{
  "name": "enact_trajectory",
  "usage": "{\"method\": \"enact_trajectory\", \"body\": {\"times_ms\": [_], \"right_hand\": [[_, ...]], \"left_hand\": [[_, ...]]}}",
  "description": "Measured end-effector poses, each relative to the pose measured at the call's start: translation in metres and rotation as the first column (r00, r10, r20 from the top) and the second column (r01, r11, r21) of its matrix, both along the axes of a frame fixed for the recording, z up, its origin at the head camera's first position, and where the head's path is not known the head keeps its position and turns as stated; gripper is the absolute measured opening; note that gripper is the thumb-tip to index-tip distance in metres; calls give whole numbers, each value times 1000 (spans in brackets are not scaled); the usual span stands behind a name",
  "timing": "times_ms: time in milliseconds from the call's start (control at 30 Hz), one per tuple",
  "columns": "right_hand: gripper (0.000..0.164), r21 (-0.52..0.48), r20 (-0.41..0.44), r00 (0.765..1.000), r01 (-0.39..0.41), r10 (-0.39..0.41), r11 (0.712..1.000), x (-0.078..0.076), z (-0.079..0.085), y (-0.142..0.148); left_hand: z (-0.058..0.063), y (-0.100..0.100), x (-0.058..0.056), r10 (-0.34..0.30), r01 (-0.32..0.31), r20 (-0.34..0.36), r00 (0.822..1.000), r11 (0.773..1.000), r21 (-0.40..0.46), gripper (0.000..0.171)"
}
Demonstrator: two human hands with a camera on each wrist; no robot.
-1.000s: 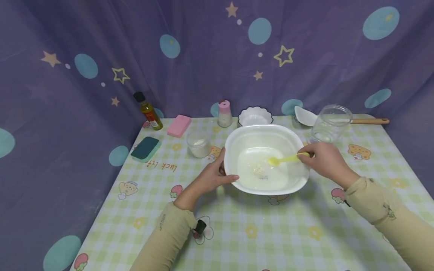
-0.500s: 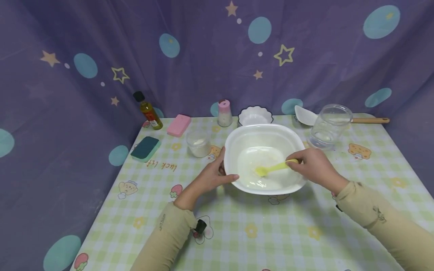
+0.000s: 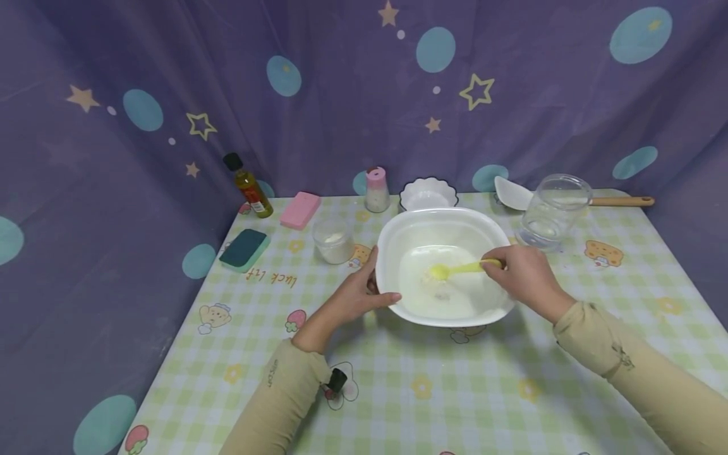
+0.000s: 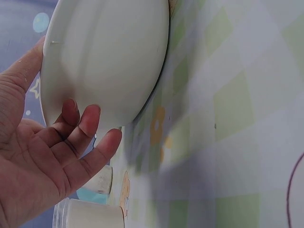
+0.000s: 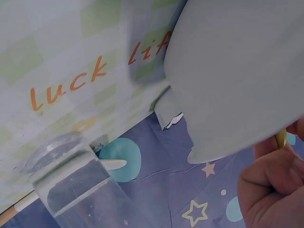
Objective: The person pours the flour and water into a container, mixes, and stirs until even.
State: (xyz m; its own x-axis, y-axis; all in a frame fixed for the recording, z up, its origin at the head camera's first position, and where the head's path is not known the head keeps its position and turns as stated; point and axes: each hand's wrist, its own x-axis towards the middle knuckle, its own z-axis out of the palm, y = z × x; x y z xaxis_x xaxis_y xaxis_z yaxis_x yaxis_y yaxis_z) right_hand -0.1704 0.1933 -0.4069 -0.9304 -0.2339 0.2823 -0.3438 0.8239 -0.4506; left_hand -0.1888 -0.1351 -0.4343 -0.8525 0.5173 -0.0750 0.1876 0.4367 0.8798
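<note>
A white basin [image 3: 443, 229] with shallow liquid in it stands near the middle of the table. My left hand [image 3: 362, 296] grips its left side, thumb on the rim and fingers against the outer wall; the left wrist view shows these fingers bent beneath the rim [image 4: 43, 85]. Over the basin's right side, my right hand [image 3: 526, 275] pinches the handle of a small yellow spoon [image 3: 462, 268]. The spoon's head is down in the basin, beside a pale clump [image 3: 428, 278]. From the right wrist, the basin wall hides most of the spoon.
A jar of white powder [image 3: 333, 245] stands left of the basin. Behind are a pink-topped shaker [image 3: 376, 191] and a scalloped dish [image 3: 428, 193]. A clear jar [image 3: 552, 215] and spatula [image 3: 620, 202] lie right; sponges [image 3: 244, 249] and an oil bottle [image 3: 250, 189] left.
My right hand has moved left with the spoon, whose head dipped toward the basin's front and came back a little. The left hand and basin have stayed in place.
</note>
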Motion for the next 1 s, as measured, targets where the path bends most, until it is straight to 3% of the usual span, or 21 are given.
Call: {"method": "enact_trajectory", "body": {"times_ms": [400,733,1000], "right_hand": [[13,36,-23,999,28,-27,999,0,13,22],[18,36,170,985,14,-20,999,6,31,33],[16,-31,285,956,-69,75,997,8,32,25]], "left_hand": [[0,1,0,-10,10,-9,1000,1000,19,108],[2,0,1,-5,5,-7,1000,1000,0,108],[0,0,1,-11,11,-4,1000,1000,17,108]]}}
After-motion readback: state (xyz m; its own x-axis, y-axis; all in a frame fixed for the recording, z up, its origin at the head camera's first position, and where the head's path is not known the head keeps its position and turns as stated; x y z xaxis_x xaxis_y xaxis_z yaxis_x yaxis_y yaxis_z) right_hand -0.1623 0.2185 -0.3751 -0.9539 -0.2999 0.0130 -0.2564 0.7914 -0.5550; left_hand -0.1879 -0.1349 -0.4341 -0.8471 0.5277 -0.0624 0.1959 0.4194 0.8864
